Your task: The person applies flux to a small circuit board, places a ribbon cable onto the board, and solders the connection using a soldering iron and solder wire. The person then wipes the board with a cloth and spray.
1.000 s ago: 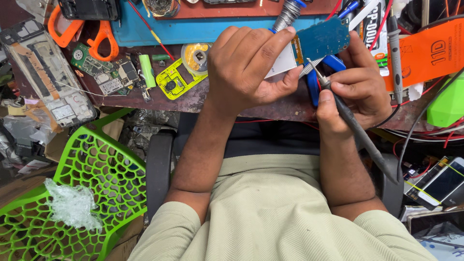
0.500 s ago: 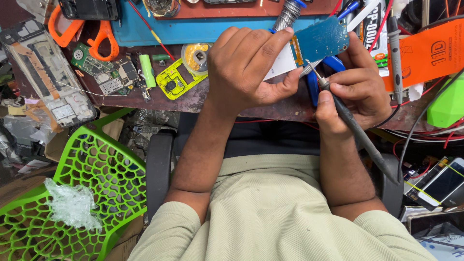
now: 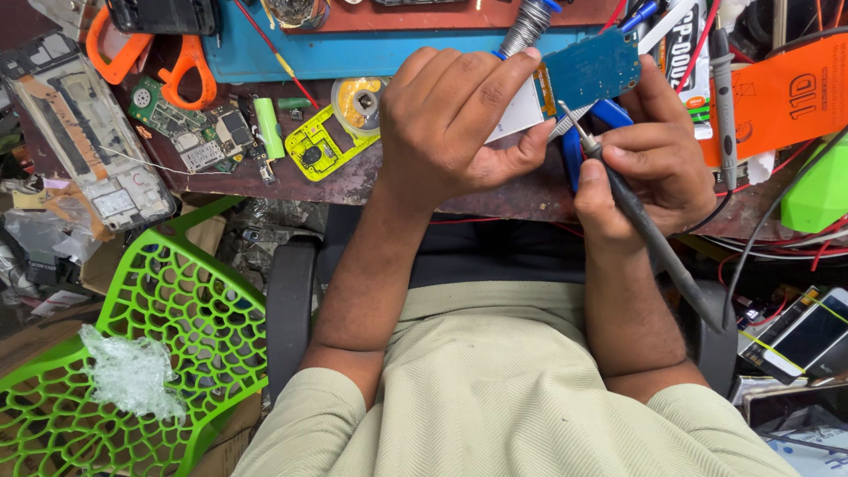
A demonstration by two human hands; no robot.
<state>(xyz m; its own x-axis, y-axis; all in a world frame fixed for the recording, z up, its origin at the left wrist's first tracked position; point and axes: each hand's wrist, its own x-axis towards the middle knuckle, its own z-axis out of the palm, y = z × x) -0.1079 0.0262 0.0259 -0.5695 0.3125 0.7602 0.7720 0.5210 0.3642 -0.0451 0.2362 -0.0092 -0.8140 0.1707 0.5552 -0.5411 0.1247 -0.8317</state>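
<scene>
A person sits at a messy work table (image 3: pixel 371 181) and looks down at two bare hands. The hands are close together, just above the table's near edge.

The left hand (image 3: pixel 459 119) is closed around a small blue circuit board (image 3: pixel 594 69). The thumb presses from below and the fingers curl over the top. A white flat part (image 3: pixel 517 113) sticks out of the board under the fingers. The board is held up in the air, tilted, between the two hands.

The right hand (image 3: pixel 649 159) is clamped on a dark soldering iron (image 3: pixel 649 225). It holds the iron like a pen. The thin metal tip points up and left, and it sits right at the lower edge of the blue board. It is too small to tell if the tip touches the board. The iron's dark handle runs down and to the right, past the wrist. A blue tool handle (image 3: pixel 609 115) lies on the table under the right hand.

To the left of the hands lie a yellow phone frame (image 3: pixel 322 146), a green circuit board (image 3: pixel 181 132) and orange scissors (image 3: pixel 155 57). A grey phone shell (image 3: pixel 88 132) lies at the far left. An orange card (image 3: pixel 786 97) sits at the right, well apart from the board. A green plastic chair (image 3: pixel 168 336) stands beside the person's left arm, with a clump of clear plastic wrap (image 3: pixel 132 371) on it. Phones (image 3: pixel 808 327) lie low on the right.
</scene>
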